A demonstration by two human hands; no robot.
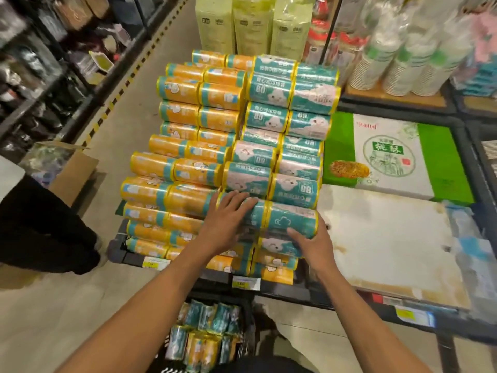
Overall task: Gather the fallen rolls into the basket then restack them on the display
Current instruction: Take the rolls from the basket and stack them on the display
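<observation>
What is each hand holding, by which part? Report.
The right hand grips a teal roll at its right end; the left hand rests flat atop the neighbouring roll.

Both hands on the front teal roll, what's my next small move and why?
Probably release the teal roll and reach into the basket: it lies on the front column, left hand flat on top, right hand gripping its end, and more rolls wait there.

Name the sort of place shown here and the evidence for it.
Probably a shop aisle: rolls stacked on display, price tags below them, sleeved paper cups stacked nearby.
</observation>
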